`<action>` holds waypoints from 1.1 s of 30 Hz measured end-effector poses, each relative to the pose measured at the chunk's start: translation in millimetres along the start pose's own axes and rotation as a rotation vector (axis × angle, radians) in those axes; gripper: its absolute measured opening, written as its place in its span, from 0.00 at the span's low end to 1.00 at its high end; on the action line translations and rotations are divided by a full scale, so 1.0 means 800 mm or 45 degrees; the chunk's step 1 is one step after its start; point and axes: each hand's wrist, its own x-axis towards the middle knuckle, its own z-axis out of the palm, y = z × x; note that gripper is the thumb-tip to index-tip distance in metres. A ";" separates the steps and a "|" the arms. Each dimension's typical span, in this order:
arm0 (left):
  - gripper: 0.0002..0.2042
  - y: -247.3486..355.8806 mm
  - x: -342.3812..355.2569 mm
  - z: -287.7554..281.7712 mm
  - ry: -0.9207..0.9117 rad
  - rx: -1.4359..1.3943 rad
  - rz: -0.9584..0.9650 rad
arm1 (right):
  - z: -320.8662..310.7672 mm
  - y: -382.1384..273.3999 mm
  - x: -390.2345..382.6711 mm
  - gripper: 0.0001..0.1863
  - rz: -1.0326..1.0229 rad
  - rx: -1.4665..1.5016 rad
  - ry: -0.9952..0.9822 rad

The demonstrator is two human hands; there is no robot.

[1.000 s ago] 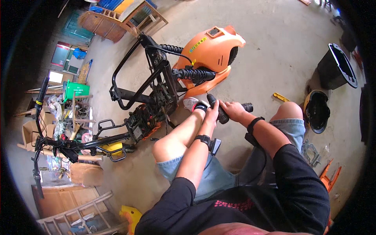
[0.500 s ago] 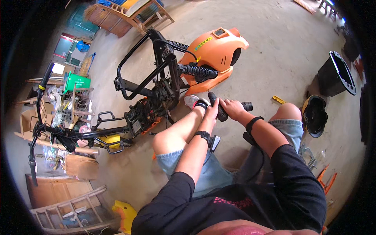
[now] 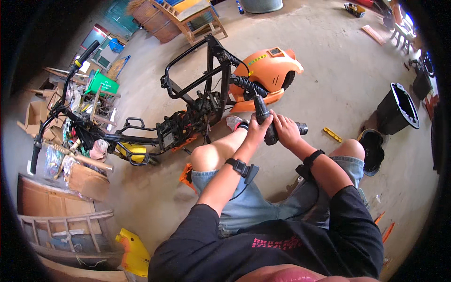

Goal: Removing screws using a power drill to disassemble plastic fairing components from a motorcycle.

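Note:
Both my hands are closed on a black cordless drill [image 3: 261, 107], held above the floor between my knees with its chuck toward the orange rear fender [image 3: 266, 70]. My left hand [image 3: 259, 130] wraps the near side of the drill's body. My right hand [image 3: 286, 129] grips the handle, and the battery end sticks out to its right. Beyond the chuck, a black coil shock absorber [image 3: 247, 85] joins the fender area to the black two-wheeler frame [image 3: 206, 77]. From this angle I cannot tell whether the drill tip touches anything.
Handlebars [image 3: 70, 77] reach out at the left, before heaped boxes and a green bin [image 3: 102, 83]. A yellow tool [image 3: 332, 135], a black-lined helmet-like shell [image 3: 371, 151] and a black tub [image 3: 397, 109] lie to the right. A yellow panel [image 3: 135, 253] rests at lower left.
My hands have brought the drill up and back, its chuck now pointing more upward, away from the fender's lower edge. The whole view has shifted and turned slightly.

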 end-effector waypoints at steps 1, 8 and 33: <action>0.24 0.021 -0.009 -0.001 -0.106 -0.045 0.180 | -0.016 -0.005 0.002 0.37 0.028 0.146 0.067; 0.27 0.150 -0.070 -0.018 -0.438 -0.852 -0.033 | -0.137 -0.076 -0.011 0.29 0.021 1.320 -0.116; 0.06 0.234 -0.010 0.049 -0.349 -0.902 0.388 | -0.171 -0.072 -0.008 0.30 0.602 4.205 -0.458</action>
